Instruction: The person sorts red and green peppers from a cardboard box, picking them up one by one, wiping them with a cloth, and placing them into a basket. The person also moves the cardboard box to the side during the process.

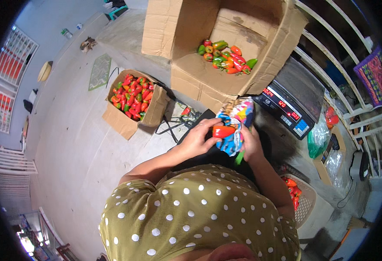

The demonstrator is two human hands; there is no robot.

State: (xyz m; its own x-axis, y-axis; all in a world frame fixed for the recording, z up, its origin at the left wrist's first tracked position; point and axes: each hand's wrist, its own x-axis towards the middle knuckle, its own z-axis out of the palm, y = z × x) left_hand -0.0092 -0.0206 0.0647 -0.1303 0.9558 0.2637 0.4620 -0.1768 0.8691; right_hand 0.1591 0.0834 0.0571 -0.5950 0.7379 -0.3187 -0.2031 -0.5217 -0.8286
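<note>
My left hand (198, 136) grips a glossy red pepper (223, 131) by its end, thumb below and fingers above. In my right hand (252, 143) is a bunched multicoloured cloth (231, 145), which lies against the pepper's other end. A narrow bright green strip (239, 158) pokes out below the right hand; what it belongs to is hidden. Just ahead, a large open cardboard box (195, 76) lies with its opening towards me, several red, orange and green peppers (226, 58) inside. To its left a smaller cardboard box (153, 106) is full of mostly red peppers (133, 96).
A digital scale (285, 106) with a lit display stands at right, beside white metal railings (328, 39). Behind my right arm is a perforated plastic basket (305, 208) holding red peppers (292, 191). Black straps (168, 129) and stem scraps litter the floor; a cat (88, 44) lies far left.
</note>
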